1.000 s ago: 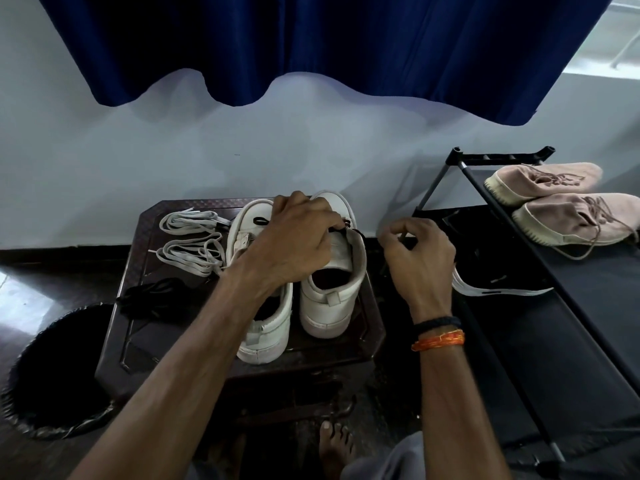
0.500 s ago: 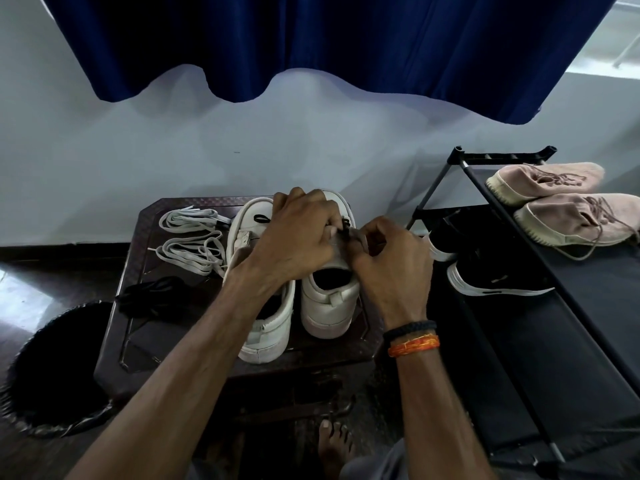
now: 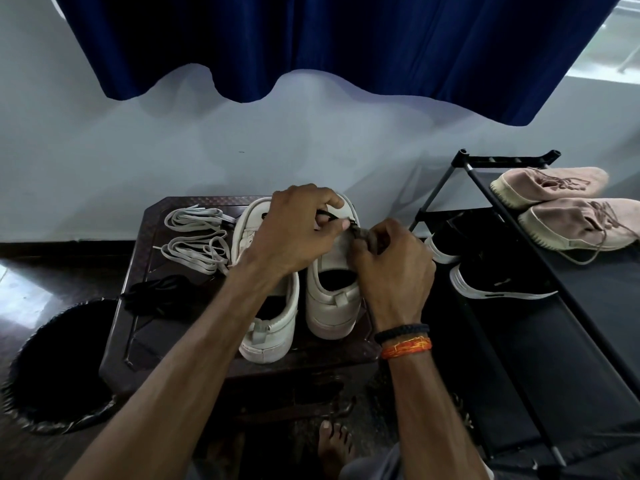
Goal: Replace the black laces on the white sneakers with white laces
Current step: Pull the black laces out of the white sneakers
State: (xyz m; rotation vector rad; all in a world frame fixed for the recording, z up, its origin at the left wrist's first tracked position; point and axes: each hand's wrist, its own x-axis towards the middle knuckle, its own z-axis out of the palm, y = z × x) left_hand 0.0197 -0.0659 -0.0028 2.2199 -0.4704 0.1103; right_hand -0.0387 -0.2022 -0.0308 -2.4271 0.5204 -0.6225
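Observation:
Two white sneakers stand heel-toward-me on a dark brown stool (image 3: 138, 344). My left hand (image 3: 294, 230) rests over the right sneaker (image 3: 332, 299) and pinches its black lace (image 3: 330, 214) near the eyelets. My right hand (image 3: 391, 268) pinches the same black lace at the tongue's right side. The left sneaker (image 3: 273, 327) is partly hidden under my left forearm. Two white laces (image 3: 194, 237) lie in loose loops at the stool's back left. A removed black lace (image 3: 156, 294) lies in a heap on the stool's left edge.
A black round bin (image 3: 52, 362) sits on the floor at the left. A black shoe rack (image 3: 519, 306) stands at the right with pink shoes (image 3: 575, 216) on top and black shoes (image 3: 491, 275) below. My bare foot (image 3: 334, 445) is under the stool. A blue curtain hangs above.
My right hand moved left from beside the stool to the right sneaker's tongue and pinched the black lace. My left hand shifted its fingers on the lace.

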